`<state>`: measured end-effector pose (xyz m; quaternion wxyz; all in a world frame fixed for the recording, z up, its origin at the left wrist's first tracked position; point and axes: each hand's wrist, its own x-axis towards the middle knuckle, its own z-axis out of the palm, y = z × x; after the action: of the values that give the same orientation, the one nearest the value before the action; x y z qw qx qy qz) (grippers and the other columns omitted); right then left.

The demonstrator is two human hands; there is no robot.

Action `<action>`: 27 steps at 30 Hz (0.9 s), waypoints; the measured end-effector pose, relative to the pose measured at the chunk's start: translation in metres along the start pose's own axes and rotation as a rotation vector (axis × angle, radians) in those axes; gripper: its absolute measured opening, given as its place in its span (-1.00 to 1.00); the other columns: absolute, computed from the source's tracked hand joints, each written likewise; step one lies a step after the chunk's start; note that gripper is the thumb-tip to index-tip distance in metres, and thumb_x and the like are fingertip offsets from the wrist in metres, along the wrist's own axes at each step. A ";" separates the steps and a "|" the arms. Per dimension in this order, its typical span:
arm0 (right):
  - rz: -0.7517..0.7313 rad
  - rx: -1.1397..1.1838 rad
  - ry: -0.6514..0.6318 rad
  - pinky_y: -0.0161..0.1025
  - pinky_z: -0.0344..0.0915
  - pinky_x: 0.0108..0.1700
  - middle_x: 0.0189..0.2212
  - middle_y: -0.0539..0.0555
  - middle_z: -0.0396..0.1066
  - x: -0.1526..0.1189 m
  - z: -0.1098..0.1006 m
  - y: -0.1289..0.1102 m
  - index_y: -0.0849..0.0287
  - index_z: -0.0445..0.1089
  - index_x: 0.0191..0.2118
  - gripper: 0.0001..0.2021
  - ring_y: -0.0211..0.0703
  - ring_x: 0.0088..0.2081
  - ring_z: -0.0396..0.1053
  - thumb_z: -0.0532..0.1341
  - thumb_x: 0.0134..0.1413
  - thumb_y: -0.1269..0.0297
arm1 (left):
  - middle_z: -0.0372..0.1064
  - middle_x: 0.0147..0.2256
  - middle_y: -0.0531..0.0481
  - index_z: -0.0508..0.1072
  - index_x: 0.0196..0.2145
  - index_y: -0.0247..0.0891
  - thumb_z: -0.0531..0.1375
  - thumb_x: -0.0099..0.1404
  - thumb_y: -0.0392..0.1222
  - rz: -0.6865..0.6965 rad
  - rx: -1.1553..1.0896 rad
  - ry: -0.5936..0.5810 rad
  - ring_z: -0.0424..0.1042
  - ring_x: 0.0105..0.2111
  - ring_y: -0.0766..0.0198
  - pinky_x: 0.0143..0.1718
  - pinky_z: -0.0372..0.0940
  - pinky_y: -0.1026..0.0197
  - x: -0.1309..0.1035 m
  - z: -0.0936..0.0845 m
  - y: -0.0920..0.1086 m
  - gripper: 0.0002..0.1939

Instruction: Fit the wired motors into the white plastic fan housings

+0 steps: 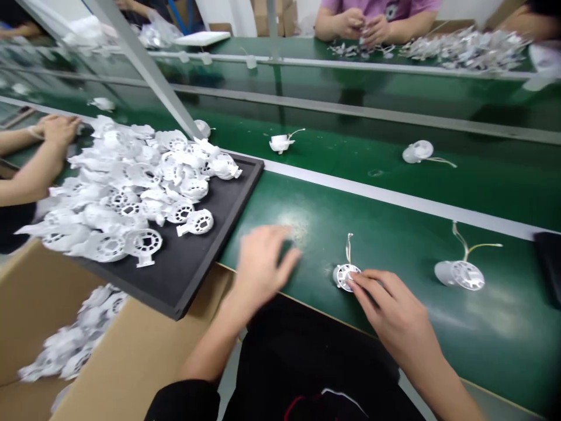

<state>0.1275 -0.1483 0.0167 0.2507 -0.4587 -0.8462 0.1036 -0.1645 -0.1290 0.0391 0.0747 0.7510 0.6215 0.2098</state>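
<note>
From the head view, I see the right hand (397, 310) with its fingertips closed on the near edge of a white wired part (343, 275) resting on the green table (394, 234); its wires (349, 250) point away beyond the grip, and I'd judge this piece in hand, not finished. The left hand (262, 257) is blurred, fingers spread, apparently holding nothing, between that part and the black tray (175, 286). To the right of the right grip, well apart, lies a second wired part (468, 275); done or waiting, I cannot tell. Left of the left grip, a heap of white pieces (131, 172) covers much of the tray, so plenty seems left, and beyond both grips more wired parts (418, 152) sit along a green strip (350, 158), perhaps done
</note>
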 end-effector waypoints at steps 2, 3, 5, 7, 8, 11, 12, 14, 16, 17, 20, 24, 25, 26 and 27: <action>0.001 0.024 0.036 0.05 0.46 0.01 -0.09 0.15 0.52 0.000 0.003 0.000 0.03 0.46 0.08 -0.78 0.07 -0.07 0.51 0.21 0.40 0.36 | 0.41 0.14 -0.26 0.41 0.20 -0.16 0.14 0.47 -0.10 -0.248 0.294 0.177 0.28 0.19 -0.24 0.14 0.16 -0.27 -0.009 -0.037 -0.051 -0.62; 0.005 0.031 0.048 0.06 0.46 0.00 -0.09 0.15 0.52 0.001 0.002 -0.001 0.02 0.47 0.08 -0.78 0.08 -0.08 0.51 0.22 0.39 0.36 | 0.43 0.09 -0.29 0.46 0.13 -0.18 0.14 0.45 -0.11 -0.298 0.398 0.196 0.26 0.19 -0.31 0.13 0.15 -0.31 -0.014 -0.054 -0.074 -0.66; 0.013 0.049 0.067 0.08 0.47 -0.02 -0.10 0.15 0.52 0.002 -0.001 -0.004 0.00 0.47 0.09 -0.75 0.08 -0.10 0.52 0.24 0.37 0.35 | 0.50 -0.07 -0.21 0.54 -0.09 -0.16 0.13 0.45 -0.10 -0.282 0.492 0.179 0.30 0.14 -0.29 0.14 0.14 -0.36 -0.023 -0.075 -0.106 -0.78; 0.035 0.100 0.108 0.07 0.48 -0.05 -0.10 0.15 0.52 0.002 -0.009 -0.010 -0.06 0.47 0.12 -0.71 0.07 -0.13 0.51 0.26 0.35 0.35 | 0.52 -0.15 -0.09 0.54 -0.17 -0.10 0.14 0.47 -0.10 -0.210 0.447 0.223 0.37 0.06 -0.17 0.14 0.16 -0.34 -0.030 -0.075 -0.105 -0.83; 0.065 0.156 0.121 0.05 0.49 -0.07 -0.10 0.14 0.53 0.001 -0.013 -0.014 -0.09 0.47 0.15 -0.68 0.06 -0.15 0.52 0.26 0.35 0.34 | 0.53 -0.14 -0.05 0.54 -0.15 -0.07 0.17 0.46 -0.12 -0.167 0.369 0.273 0.40 0.02 -0.10 0.12 0.21 -0.29 -0.033 -0.069 -0.092 -0.87; 0.241 0.503 0.020 -0.05 0.54 -0.19 -0.16 0.11 0.54 -0.003 -0.023 -0.028 -0.12 0.35 0.31 -0.61 -0.03 -0.25 0.52 0.15 0.44 0.11 | 0.55 -0.11 -0.02 0.51 -0.02 -0.01 0.25 0.39 -0.30 0.104 -0.024 0.313 0.48 -0.09 0.03 -0.05 0.34 -0.08 -0.044 -0.030 -0.019 -0.74; 0.303 0.640 -0.058 -0.08 0.55 -0.21 -0.18 0.10 0.54 -0.005 -0.025 -0.032 -0.10 0.31 0.35 -0.54 -0.04 -0.28 0.53 0.08 0.46 -0.04 | 0.58 -0.12 0.00 0.51 0.00 -0.01 0.25 0.38 -0.35 0.254 -0.148 0.252 0.49 -0.10 0.06 -0.08 0.33 -0.04 -0.048 -0.015 0.008 -0.69; 0.394 0.837 -0.181 -0.05 0.57 -0.17 -0.15 0.12 0.57 -0.009 -0.029 -0.037 -0.06 0.29 0.37 -0.35 0.00 -0.24 0.56 -0.06 0.41 -0.29 | 0.63 -0.12 0.06 0.52 0.03 -0.03 0.23 0.41 -0.37 0.476 -0.299 0.153 0.52 -0.09 0.12 -0.16 0.28 0.03 -0.053 0.013 0.051 -0.68; 0.440 0.897 -0.224 0.05 0.53 0.05 0.05 0.15 0.55 -0.015 -0.033 -0.037 -0.08 0.31 0.36 -0.30 0.12 -0.02 0.56 -0.08 0.36 -0.36 | 0.65 -0.09 0.10 0.54 0.03 -0.07 0.22 0.43 -0.36 0.564 -0.362 0.135 0.53 -0.08 0.15 -0.19 0.22 0.06 -0.053 0.034 0.075 -0.71; 0.455 0.899 -0.235 0.12 0.45 0.19 0.19 0.15 0.48 -0.018 -0.036 -0.035 -0.11 0.29 0.38 -0.33 0.17 0.13 0.50 -0.07 0.38 -0.33 | 0.65 -0.08 0.10 0.54 0.03 -0.08 0.23 0.43 -0.36 0.568 -0.370 0.158 0.53 -0.07 0.16 -0.19 0.21 0.06 -0.052 0.041 0.079 -0.71; 0.428 0.903 -0.300 0.27 0.13 0.42 0.47 0.08 0.10 -0.027 -0.046 -0.026 -0.19 0.04 0.50 -0.33 0.21 0.45 0.11 -0.04 0.41 -0.25 | 0.65 -0.06 0.12 0.53 0.07 -0.04 0.25 0.42 -0.36 0.568 -0.349 0.226 0.53 -0.08 0.16 -0.17 0.20 0.06 -0.045 0.049 0.075 -0.67; 0.349 0.956 -0.313 0.26 0.27 0.36 0.47 0.14 0.11 -0.020 -0.050 -0.019 -0.20 -0.05 0.52 -0.31 0.21 0.42 0.17 0.01 0.40 -0.24 | 0.63 -0.05 0.17 0.47 0.12 0.15 0.21 0.44 -0.31 0.587 -0.340 0.226 0.54 -0.08 0.15 -0.15 0.21 0.04 -0.038 0.048 0.066 -0.60; 0.345 0.952 -0.257 0.20 0.37 0.29 0.40 0.17 0.22 -0.015 -0.049 -0.018 -0.18 -0.02 0.50 -0.31 0.19 0.35 0.30 0.07 0.38 -0.23 | 0.61 -0.02 0.14 0.43 0.15 0.18 0.23 0.43 -0.28 0.552 -0.345 0.217 0.53 -0.06 0.12 -0.11 0.23 0.02 -0.036 0.048 0.066 -0.57; 0.347 0.915 -0.182 0.13 0.45 0.22 0.31 0.19 0.32 -0.008 -0.046 -0.017 -0.16 0.04 0.46 -0.31 0.16 0.25 0.41 0.17 0.34 -0.21 | 0.57 0.04 0.07 0.37 0.21 0.18 0.27 0.40 -0.23 0.492 -0.359 0.209 0.51 -0.01 0.07 -0.06 0.25 0.00 -0.033 0.049 0.065 -0.51; 0.351 0.840 -0.104 0.08 0.50 0.15 0.22 0.19 0.40 -0.001 -0.043 -0.017 -0.13 0.12 0.40 -0.31 0.13 0.15 0.48 0.28 0.27 -0.18 | 0.51 0.11 -0.03 0.29 0.27 0.14 0.32 0.36 -0.17 0.415 -0.377 0.190 0.46 0.06 0.01 0.00 0.26 -0.05 -0.029 0.051 0.065 -0.42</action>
<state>0.1383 -0.1607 0.0603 0.3507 -0.4480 -0.6517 0.5016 -0.0893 -0.1631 0.0105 0.1098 0.8121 0.4088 0.4016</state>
